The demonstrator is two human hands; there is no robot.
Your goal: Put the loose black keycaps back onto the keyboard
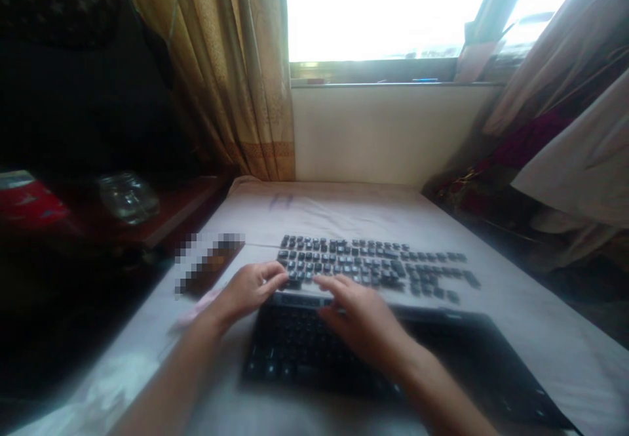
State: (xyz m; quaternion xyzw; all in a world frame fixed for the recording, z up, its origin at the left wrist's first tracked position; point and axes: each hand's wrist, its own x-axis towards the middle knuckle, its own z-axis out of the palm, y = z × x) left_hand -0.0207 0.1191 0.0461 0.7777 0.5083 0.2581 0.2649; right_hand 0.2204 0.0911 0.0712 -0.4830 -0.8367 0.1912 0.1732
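Observation:
A black keyboard frame lies on a pale cloth in front of me. Beyond it, several loose black keycaps are laid out in rows on the cloth. My left hand reaches to the left end of the keycap rows, fingers curled with the tips at a keycap. My right hand hovers over the keyboard's upper edge, fingers bent and pointing toward the keycaps. Motion blur hides whether either hand holds a keycap.
A blurred-out dark object lies left of the keycaps. A glass jar stands on a dark side table at left. Curtains hang by a bright window. Fabric is heaped at right.

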